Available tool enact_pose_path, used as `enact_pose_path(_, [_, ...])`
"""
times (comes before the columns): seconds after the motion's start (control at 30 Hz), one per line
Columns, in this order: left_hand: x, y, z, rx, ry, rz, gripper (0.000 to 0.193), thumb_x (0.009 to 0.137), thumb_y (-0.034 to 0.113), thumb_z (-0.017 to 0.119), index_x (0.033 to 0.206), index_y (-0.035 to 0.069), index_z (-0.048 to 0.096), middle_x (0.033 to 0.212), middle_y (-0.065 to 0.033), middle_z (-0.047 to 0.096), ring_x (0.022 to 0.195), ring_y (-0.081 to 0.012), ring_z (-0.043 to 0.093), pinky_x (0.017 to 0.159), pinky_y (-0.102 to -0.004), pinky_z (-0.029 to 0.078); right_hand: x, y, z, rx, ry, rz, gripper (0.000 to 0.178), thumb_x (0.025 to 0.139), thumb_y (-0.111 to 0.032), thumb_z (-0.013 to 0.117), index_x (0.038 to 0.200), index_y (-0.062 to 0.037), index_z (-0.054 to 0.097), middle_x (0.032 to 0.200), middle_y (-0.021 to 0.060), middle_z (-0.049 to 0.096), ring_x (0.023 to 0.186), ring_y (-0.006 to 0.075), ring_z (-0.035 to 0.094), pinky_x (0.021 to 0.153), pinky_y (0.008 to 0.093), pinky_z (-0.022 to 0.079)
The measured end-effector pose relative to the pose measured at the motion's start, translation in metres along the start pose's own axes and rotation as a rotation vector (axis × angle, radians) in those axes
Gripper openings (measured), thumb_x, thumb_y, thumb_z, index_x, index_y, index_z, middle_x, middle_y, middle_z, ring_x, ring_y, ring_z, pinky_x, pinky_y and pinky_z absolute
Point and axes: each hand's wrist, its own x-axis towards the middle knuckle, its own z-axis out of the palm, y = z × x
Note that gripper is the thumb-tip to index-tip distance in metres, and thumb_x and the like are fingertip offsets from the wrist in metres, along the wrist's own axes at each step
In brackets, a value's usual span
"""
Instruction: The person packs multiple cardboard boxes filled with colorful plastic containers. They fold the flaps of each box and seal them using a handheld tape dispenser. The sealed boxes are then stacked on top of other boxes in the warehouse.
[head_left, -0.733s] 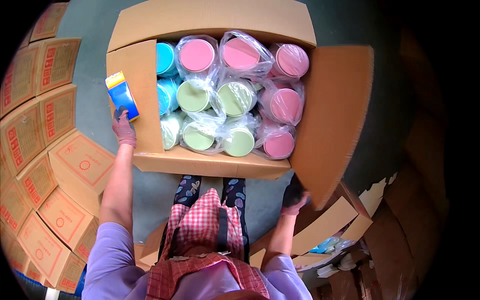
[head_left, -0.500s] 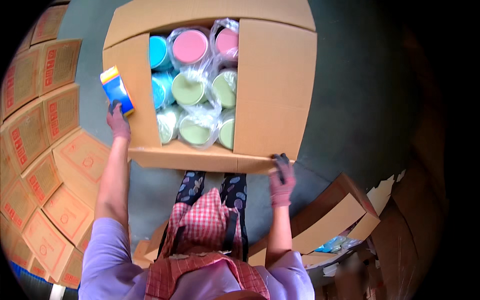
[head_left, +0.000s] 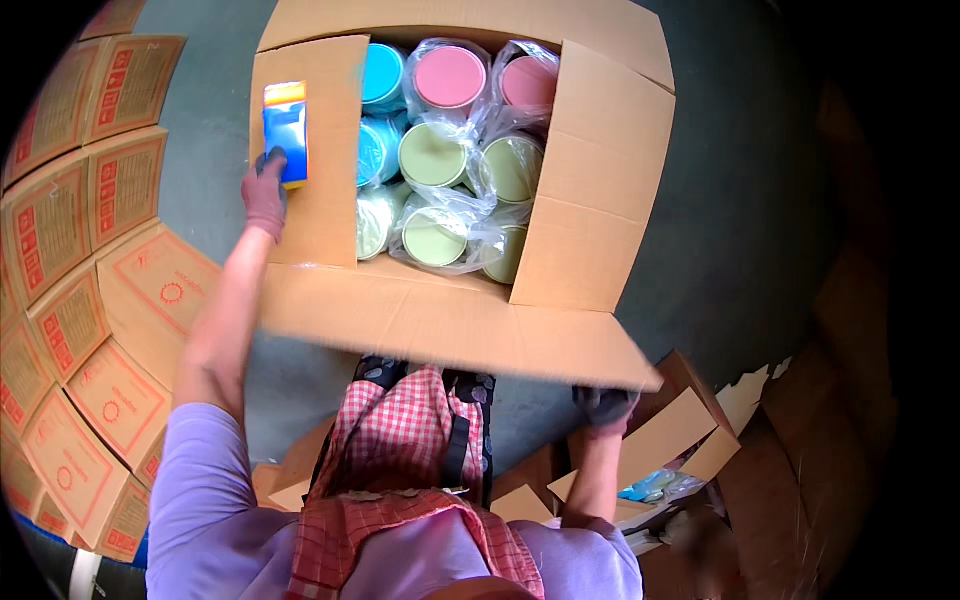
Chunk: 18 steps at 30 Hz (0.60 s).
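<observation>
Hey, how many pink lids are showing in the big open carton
2. One pink lid is in the middle of the visible far row; the other pink lid is just right of it, partly under the right flap. That flap may hide more.

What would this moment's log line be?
left hand: holding blue box over left flap | right hand: at edge of near flap | right flap: folded inward | carton: wrapped containers showing

Soft light is bathing the box (head_left: pixel 602 170), film (head_left: pixel 470 212) is glinting, the near flap (head_left: pixel 450 335) is blurring along its edge, cartons (head_left: pixel 112 402) are bowing at left, and the right is lying dim.
</observation>
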Motion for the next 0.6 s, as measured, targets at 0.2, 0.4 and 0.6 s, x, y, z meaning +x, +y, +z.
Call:
enact_pose_path(0.2, [0.021,0.107,-0.027,-0.470,-0.241,0.014,0.022,0.080,0.022,0.044,0.085,0.004,0.056,0.080,-0.0022,0.053,0.074,-0.0098,0.047,0.068,-0.0272,0.038,0.147,0.010,0.096,0.360,0.164,-0.025,0.029,0.082,-0.034,0.037,0.072,-0.0073,0.043,0.064,0.0038,0.035,0.054,0.0172,0.032,0.052,0.0278,0.029])
enact_pose_path(0.4, [-0.084,0.005,-0.006,-0.354,0.090,-0.220,0.032,0.074,0.009,0.045,0.105,-0.001,0.048,0.096,-0.0023,0.049,0.087,-0.0126,0.043,0.079,-0.0254,0.034,0.173,-0.001,0.133,0.181,0.187,0.209,0.037,0.084,-0.040,0.032,0.066,-0.0106,0.045,0.055,-0.0020,0.021,0.048,0.0132,0.024,0.041,0.0260,0.019])
enact_pose_path(0.6, [-0.101,0.001,0.017,-0.601,0.534,-0.465,0.037,0.076,0.020,0.046,0.109,0.004,0.043,0.100,-0.0041,0.046,0.091,-0.0168,0.043,0.083,-0.0299,0.032,0.242,-0.089,0.134,-0.486,0.182,-0.453,0.024,0.079,-0.023,0.049,0.082,-0.0008,0.058,0.079,0.0068,0.055,0.068,0.0172,0.051,0.060,0.0316,0.043])
